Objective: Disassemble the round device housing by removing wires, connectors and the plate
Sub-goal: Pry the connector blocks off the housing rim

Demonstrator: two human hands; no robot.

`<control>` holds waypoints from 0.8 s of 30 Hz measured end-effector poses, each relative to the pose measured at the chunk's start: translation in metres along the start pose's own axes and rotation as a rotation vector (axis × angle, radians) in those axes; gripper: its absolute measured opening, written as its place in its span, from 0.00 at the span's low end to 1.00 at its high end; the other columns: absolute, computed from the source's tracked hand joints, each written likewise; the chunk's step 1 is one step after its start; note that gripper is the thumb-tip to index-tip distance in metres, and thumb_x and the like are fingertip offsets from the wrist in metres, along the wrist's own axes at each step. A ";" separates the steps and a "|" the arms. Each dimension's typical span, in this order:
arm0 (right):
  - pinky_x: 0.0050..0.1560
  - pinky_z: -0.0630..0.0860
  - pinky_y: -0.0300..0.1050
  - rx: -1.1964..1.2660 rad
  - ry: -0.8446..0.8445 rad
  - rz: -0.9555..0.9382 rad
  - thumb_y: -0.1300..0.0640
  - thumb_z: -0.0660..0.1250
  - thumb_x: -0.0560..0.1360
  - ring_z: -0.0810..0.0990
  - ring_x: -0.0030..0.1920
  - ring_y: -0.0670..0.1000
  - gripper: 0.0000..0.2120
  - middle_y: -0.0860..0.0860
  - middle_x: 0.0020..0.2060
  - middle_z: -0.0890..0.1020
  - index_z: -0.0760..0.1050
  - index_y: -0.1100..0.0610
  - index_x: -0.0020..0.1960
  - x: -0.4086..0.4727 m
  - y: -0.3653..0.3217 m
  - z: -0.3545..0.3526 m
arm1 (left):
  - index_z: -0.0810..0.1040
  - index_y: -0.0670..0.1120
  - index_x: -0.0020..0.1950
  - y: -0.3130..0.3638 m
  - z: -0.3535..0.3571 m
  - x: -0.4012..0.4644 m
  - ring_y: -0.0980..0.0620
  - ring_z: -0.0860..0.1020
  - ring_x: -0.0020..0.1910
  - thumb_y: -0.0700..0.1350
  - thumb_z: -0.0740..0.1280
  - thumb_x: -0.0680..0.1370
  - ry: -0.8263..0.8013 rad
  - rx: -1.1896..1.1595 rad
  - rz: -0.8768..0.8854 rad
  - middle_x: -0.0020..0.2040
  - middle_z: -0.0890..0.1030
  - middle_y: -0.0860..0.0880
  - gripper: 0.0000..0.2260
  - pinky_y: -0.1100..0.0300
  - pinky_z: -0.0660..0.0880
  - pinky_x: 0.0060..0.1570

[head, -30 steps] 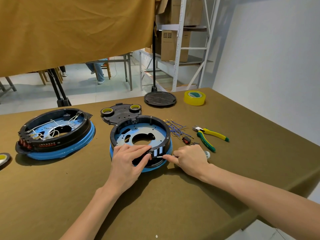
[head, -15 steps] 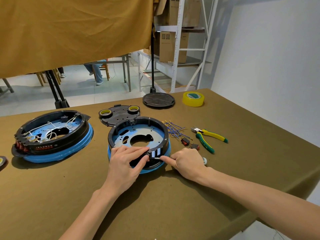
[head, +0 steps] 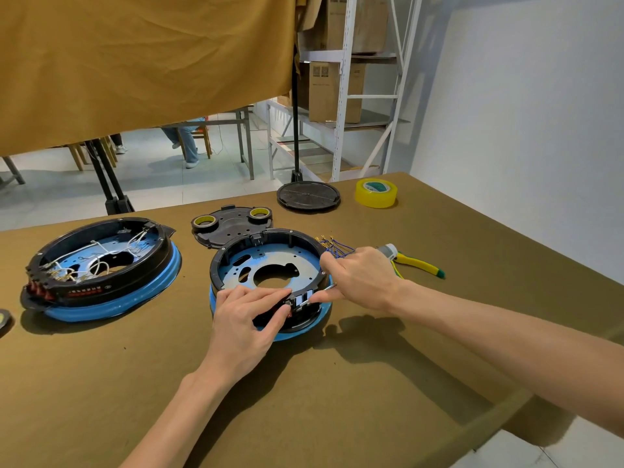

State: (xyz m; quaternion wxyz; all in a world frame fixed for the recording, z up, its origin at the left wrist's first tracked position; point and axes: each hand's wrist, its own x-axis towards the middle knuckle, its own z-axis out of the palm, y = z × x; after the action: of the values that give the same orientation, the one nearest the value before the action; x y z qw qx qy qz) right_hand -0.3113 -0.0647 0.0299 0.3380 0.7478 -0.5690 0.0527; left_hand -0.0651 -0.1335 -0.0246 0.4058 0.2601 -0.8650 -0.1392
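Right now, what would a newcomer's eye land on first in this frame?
Both hands meet at the near rim of the central round housing: the left hand grips a small part there while the right hand pokes a thin metal tool into it. Left of it sits a second housing, still full of white wires; a yellow tape roll stands at the table's far edge.

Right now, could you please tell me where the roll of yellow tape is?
In the head view, the roll of yellow tape sits at the far right of the table, just right of the black round lid and beyond the yellow-handled pliers.
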 end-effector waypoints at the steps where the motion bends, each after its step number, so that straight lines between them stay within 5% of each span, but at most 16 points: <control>1: 0.22 0.67 0.45 0.014 0.019 0.001 0.28 0.57 0.76 0.68 0.19 0.50 0.31 0.47 0.21 0.70 0.72 0.58 0.48 0.002 0.002 0.000 | 0.83 0.53 0.64 0.000 0.000 0.000 0.62 0.72 0.46 0.60 0.63 0.79 -0.001 0.000 -0.001 0.53 0.86 0.58 0.19 0.64 0.61 0.52; 4: 0.22 0.67 0.44 -0.001 0.041 -0.109 0.28 0.53 0.78 0.67 0.19 0.51 0.33 0.47 0.22 0.70 0.76 0.57 0.52 0.011 0.008 0.001 | 0.83 0.54 0.65 -0.001 0.000 0.000 0.60 0.73 0.46 0.61 0.62 0.79 -0.003 0.002 0.000 0.54 0.86 0.58 0.20 0.64 0.61 0.51; 11: 0.22 0.68 0.44 0.050 0.051 -0.304 0.33 0.56 0.79 0.69 0.21 0.53 0.29 0.49 0.22 0.70 0.73 0.56 0.35 0.029 0.023 0.006 | 0.83 0.54 0.64 -0.002 0.000 0.000 0.58 0.74 0.47 0.61 0.61 0.79 -0.013 -0.001 -0.008 0.54 0.86 0.58 0.21 0.57 0.63 0.49; 24: 0.21 0.65 0.45 0.169 0.060 -0.276 0.32 0.54 0.79 0.67 0.20 0.54 0.30 0.49 0.23 0.70 0.75 0.57 0.37 0.025 0.023 0.022 | 0.84 0.54 0.64 0.001 -0.002 0.000 0.60 0.74 0.47 0.60 0.62 0.79 0.004 0.003 -0.010 0.55 0.86 0.59 0.20 0.64 0.61 0.51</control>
State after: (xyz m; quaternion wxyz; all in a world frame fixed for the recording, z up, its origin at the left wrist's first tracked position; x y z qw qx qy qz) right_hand -0.3297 -0.1004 0.0353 0.2947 0.8428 -0.4440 0.0756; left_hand -0.0643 -0.1325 -0.0227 0.4062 0.2652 -0.8633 -0.1393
